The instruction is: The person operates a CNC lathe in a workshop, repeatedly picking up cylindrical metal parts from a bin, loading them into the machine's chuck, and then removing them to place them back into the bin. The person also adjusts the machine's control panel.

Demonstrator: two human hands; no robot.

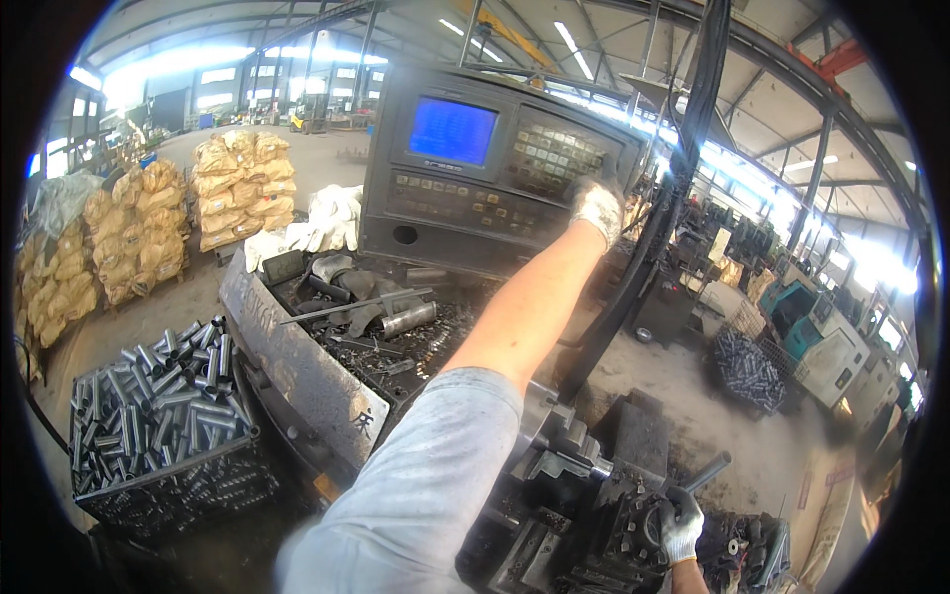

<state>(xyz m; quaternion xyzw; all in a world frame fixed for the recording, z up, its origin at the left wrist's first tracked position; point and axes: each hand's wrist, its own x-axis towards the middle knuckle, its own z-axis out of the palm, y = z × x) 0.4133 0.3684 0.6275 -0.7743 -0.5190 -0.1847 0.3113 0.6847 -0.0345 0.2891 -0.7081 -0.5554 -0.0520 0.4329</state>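
Note:
My left arm, in a grey sleeve, stretches up across the middle to a dark machine control panel (450, 213) with a lit blue screen (451, 132). My left hand (598, 208), in a whitish work glove, is at the right side of its keypad (554, 150); the fingers are blurred against the dark keys. At the lower right, my right hand (681, 527), gloved with blackened fingers, is closed around the lower end of a grey metal tube (709, 471). It is beside the dark tool turret (633, 535) of a lathe. The lathe's chuck (554, 445) lies left of the turret.
A crate (188, 485) heaped with metal tubes stands at the left. Metal chips, a rod (356, 305) and white gloves (332, 220) lie on the machine's tray. Stacked tan sacks (244, 188) stand behind. A thick black cable conduit (661, 233) rises right of my left hand.

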